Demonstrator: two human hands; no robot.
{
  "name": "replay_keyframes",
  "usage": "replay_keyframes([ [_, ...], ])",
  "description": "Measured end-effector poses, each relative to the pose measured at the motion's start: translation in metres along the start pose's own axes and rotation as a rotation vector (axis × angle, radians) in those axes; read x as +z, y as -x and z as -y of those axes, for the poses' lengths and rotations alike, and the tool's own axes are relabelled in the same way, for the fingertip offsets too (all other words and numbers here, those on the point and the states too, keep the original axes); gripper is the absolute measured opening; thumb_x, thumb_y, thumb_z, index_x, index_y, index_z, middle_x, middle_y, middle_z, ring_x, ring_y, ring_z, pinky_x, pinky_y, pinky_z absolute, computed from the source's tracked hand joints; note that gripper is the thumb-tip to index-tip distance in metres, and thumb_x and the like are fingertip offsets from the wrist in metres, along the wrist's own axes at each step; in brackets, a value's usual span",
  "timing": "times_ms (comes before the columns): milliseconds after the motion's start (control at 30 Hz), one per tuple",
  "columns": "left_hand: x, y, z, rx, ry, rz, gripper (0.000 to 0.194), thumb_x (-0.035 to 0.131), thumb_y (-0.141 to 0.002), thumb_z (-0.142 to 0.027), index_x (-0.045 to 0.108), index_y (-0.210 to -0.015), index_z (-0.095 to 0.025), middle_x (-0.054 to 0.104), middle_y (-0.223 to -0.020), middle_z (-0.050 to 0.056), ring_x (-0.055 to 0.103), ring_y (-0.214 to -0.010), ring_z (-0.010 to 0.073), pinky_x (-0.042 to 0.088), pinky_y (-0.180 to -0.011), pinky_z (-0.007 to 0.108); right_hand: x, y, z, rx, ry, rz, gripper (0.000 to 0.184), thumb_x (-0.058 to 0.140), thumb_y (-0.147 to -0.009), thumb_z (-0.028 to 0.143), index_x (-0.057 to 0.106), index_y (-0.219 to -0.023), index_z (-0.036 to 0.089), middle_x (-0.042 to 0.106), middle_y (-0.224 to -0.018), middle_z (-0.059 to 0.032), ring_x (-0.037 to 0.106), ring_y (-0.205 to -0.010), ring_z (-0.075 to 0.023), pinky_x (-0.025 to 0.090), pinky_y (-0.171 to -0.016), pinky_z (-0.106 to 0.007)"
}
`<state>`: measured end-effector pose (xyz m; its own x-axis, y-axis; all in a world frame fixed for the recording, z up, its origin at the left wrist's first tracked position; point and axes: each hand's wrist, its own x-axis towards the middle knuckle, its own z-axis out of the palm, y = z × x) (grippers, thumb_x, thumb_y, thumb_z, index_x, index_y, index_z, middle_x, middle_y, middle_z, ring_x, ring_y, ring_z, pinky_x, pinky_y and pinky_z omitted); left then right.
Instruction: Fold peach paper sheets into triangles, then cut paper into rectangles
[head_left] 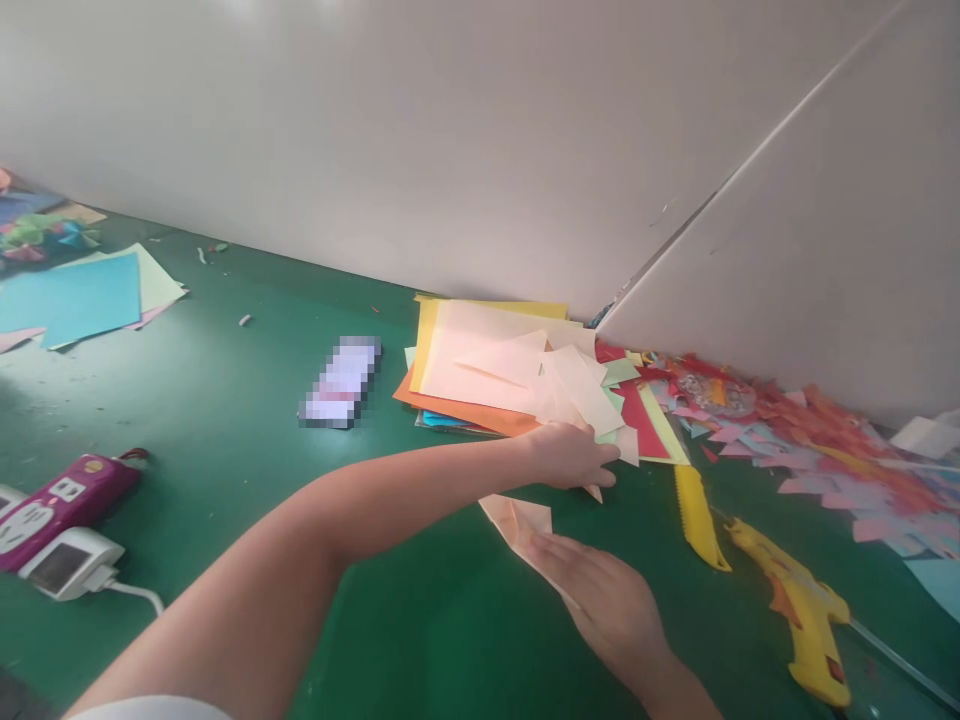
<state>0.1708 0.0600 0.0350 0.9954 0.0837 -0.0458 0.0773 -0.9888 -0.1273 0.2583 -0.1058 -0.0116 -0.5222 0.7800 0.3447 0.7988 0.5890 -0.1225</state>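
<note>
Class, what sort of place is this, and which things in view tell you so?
Probably a paper-craft work area: a stack of coloured paper, a yellow glue gun and a spread of cut paper pieces lie on a green surface.

Tools and electrics on a green bench [225, 420]
Lower left, a purple power strip [97, 490] with a white charger [71, 563]; left of centre, a phone [343, 382], screen blurred; lower right, a yellow glue gun [806, 610] near a yellow cutter-like tool [697, 515].
</note>
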Motion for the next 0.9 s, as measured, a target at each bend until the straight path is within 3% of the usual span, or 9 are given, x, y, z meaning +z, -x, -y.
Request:
replay_keyframes([
  [167,-0.002,0.003,0.001,-0.039,0.016,-0.055,0.028,0.041,-0.09,-0.016,0.055,-0.113,-0.023,0.052,-0.108,0.012,0.059,-0.08,0.0223,0.029,-0.045,0.027,-0.006,-0.002,-0.007,-0.021,0.07,-0.159,0.046,0.036,-0.083,0.003,0.062,-0.116,0.021,0.07,-0.107,-0.0027,0.066,-0.097,-0.015,0.053,-0.079,-0.025],
  [300,-0.008,0.006,0.016,-0.067,0.123,-0.069,0.034,0.043,-0.087,-0.02,0.049,-0.12,-0.019,0.052,-0.113,0.011,0.06,-0.073,0.0191,0.031,-0.047,0.028,-0.007,-0.006,-0.016,0.107,0.174,-0.199,0.041,0.038,-0.085,0.004,0.065,-0.109,0.022,0.072,-0.102,-0.0015,0.067,-0.093,-0.0159,0.053,-0.08,-0.028],
  [433,-0.016,0.006,0.028,-0.085,0.242,-0.028,0.035,0.042,-0.086,-0.02,0.048,-0.12,-0.019,0.054,-0.114,0.01,0.06,-0.077,0.0187,0.035,-0.053,0.027,-0.004,-0.02,-0.028,0.173,0.249,-0.11,0.037,0.037,-0.087,0.006,0.066,-0.106,0.019,0.071,-0.104,-0.003,0.065,-0.095,-0.0188,0.052,-0.082,-0.032],
  [533,-0.018,0.005,0.036,-0.087,0.384,0.045,0.033,0.043,-0.084,-0.021,0.048,-0.116,-0.021,0.061,-0.097,0.006,0.059,-0.077,0.0188,0.035,-0.055,0.025,-0.003,-0.033,-0.039,0.173,0.243,-0.014,0.038,0.036,-0.088,0.008,0.062,-0.115,0.018,0.067,-0.113,-0.0053,0.061,-0.1,-0.0212,0.051,-0.084,-0.036],
  [600,-0.018,0.005,0.042,-0.08,0.466,0.066,0.03,0.044,-0.083,-0.023,0.047,-0.113,-0.022,0.062,-0.084,0.003,0.058,-0.073,0.0188,0.034,-0.054,0.025,-0.004,-0.039,-0.044,0.192,0.247,0.045,0.035,0.04,-0.091,0.02,0.057,-0.122,0.017,0.065,-0.116,-0.0068,0.059,-0.1,-0.024,0.051,-0.083,-0.039],
  [700,-0.015,0.004,0.05,-0.071,0.519,0.052,0.024,0.041,-0.084,-0.027,0.047,-0.107,-0.024,0.06,-0.075,0.002,0.057,-0.068,0.0192,0.033,-0.054,0.025,-0.005,-0.043,-0.044,0.224,0.259,0.083,0.046,0.046,-0.09,0.04,0.052,-0.128,0.017,0.062,-0.121,-0.008,0.058,-0.098,-0.0269,0.052,-0.077,-0.041],
  [800,-0.014,0.005,0.051,-0.058,0.524,0.047,0.024,0.039,-0.086,-0.031,0.046,-0.108,-0.025,0.061,-0.077,0.002,0.058,-0.07,0.0205,0.035,-0.057,0.026,-0.004,-0.044,-0.041,0.259,0.265,0.083,0.047,0.043,-0.09,0.044,0.05,-0.13,0.019,0.061,-0.122,-0.0088,0.058,-0.098,-0.0273,0.052,-0.073,-0.041],
  [900,-0.014,0.01,0.046,-0.037,0.508,0.061,0.038,0.049,-0.082,-0.037,0.042,-0.117,-0.025,0.063,-0.086,0.004,0.059,-0.077,0.0226,0.038,-0.06,0.028,-0.002,-0.045,-0.04,0.291,0.287,0.091,0.043,0.039,-0.092,0.044,0.055,-0.124,0.019,0.065,-0.112,-0.0125,0.059,-0.098,-0.0291,0.051,-0.07,-0.041],
])
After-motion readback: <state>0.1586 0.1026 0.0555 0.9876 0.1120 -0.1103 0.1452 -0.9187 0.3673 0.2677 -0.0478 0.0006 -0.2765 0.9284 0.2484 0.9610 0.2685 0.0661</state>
